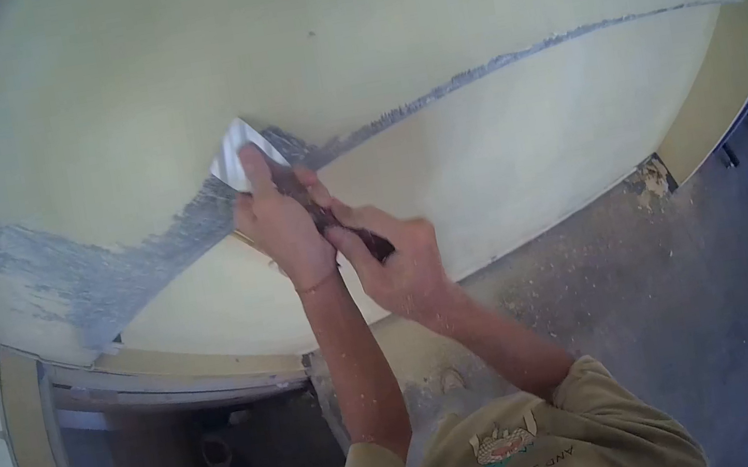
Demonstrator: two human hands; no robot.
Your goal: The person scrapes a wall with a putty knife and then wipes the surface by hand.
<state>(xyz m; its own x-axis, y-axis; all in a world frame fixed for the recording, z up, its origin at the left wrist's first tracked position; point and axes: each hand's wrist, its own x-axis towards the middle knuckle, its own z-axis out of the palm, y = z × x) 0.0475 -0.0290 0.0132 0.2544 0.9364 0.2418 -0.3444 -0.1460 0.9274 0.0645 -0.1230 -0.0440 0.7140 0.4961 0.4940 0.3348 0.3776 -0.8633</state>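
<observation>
Both of my hands are closed on a scraper with a dark handle (290,185) and a wide, shiny metal blade (235,158). My left hand (284,233) grips near the blade, its thumb stretched up onto the metal. Farther back, my right hand (403,263) wraps the handle's end. The blade lies against the wall (119,107), at a grey scraped strip (136,276) where the pale coating is gone. That strip is broad and rough on the left and thins to a narrow line on the right.
Below the wall on the right is a grey floor (599,296) scattered with pale flakes. A doorway frame (62,459) stands at the lower left, with a dark space beyond it. Chipped material (651,180) shows at the wall's right foot.
</observation>
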